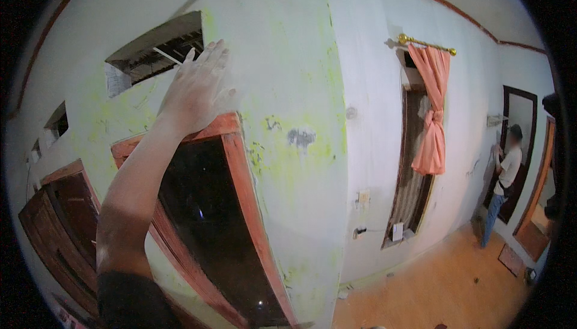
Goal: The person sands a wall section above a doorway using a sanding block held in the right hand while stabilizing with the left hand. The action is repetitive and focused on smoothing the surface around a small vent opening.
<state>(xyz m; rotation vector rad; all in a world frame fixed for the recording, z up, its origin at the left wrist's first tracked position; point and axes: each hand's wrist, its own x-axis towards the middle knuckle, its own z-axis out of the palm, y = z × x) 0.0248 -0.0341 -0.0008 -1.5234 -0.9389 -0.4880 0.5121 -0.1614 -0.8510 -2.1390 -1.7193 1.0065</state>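
My left hand (194,90) is raised, its back towards me and its fingers extended, flat against or very near the pale green wall (288,76). Whitish dust coats the skin. The palm is hidden, and nothing shows held in it. Behind the fingertips lies a rectangular vent opening (153,54) with thin strips inside. Just below the wrist runs the reddish-orange wooden frame (239,157) of a window with dark glass (203,211). Bright green patches and a grey rough patch (302,137) mark the wall to its right. My right hand is out of view.
A tied salmon curtain (435,121) hangs from a gold rod beside a narrow window. Wall sockets (363,197) and a white box (397,232) are lower down. At the far right, a person (507,171) stands facing the wall. A dark wooden door or shutter (54,239) is at left.
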